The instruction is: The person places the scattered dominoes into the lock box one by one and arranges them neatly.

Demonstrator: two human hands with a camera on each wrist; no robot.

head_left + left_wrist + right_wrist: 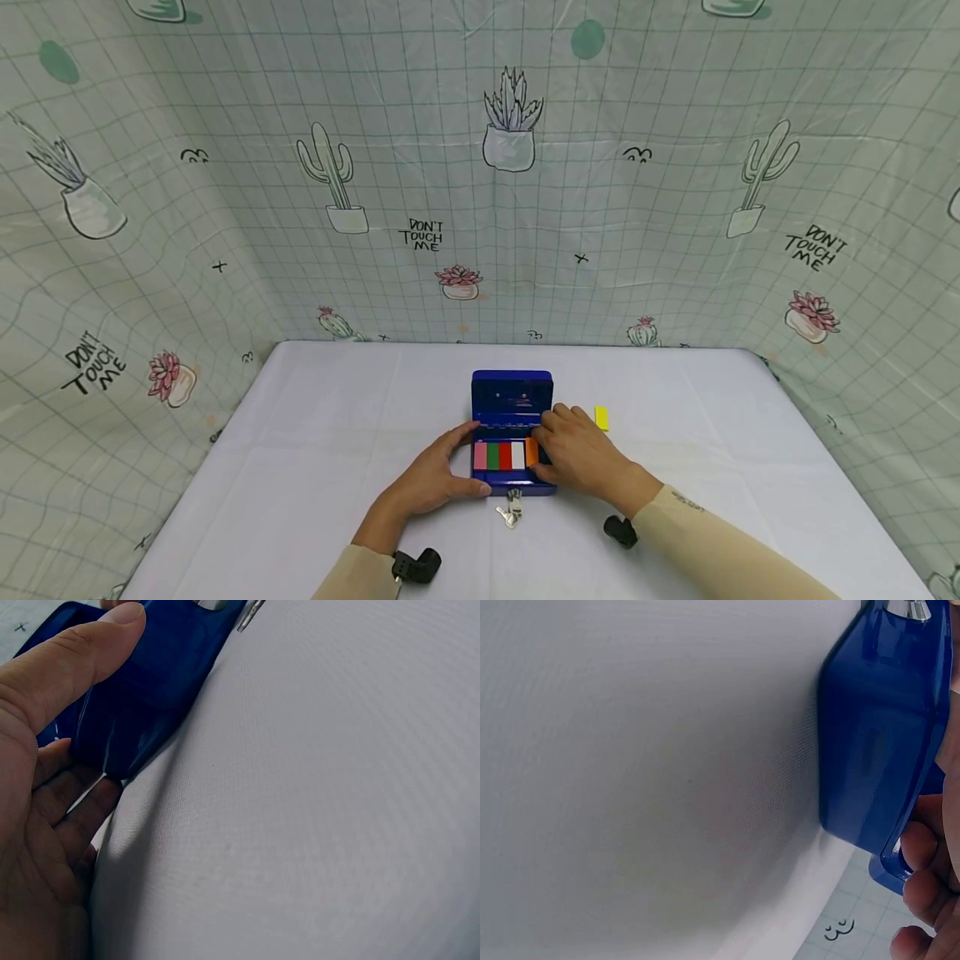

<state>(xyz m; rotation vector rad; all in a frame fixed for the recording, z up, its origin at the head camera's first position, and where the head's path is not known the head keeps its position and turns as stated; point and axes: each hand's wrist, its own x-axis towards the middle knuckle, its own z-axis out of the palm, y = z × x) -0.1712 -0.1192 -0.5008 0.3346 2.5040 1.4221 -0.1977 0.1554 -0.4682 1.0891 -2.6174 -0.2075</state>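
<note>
A blue metal cash box (528, 490) stands on the table with its lid (512, 392) raised. My left hand (429, 478) grips its left side, thumb (112, 636) on the front corner and fingers (90, 817) around the side wall. Inside the box, a pink block (481, 456), a green block (492, 456), a red block (506, 456) and a white block (518, 455) stand in a row. My right hand (588, 454) reaches in over the right wall and pinches an orange block (532, 452) at the row's right end. Its palm hides the box's right part.
A silver lock (513, 498) with keys (509, 517) hangs at the box front. Behind my right hand lies a yellow block (602, 418) on the white tablecloth (360, 408). A patterned curtain (420, 183) borders the table's back and sides.
</note>
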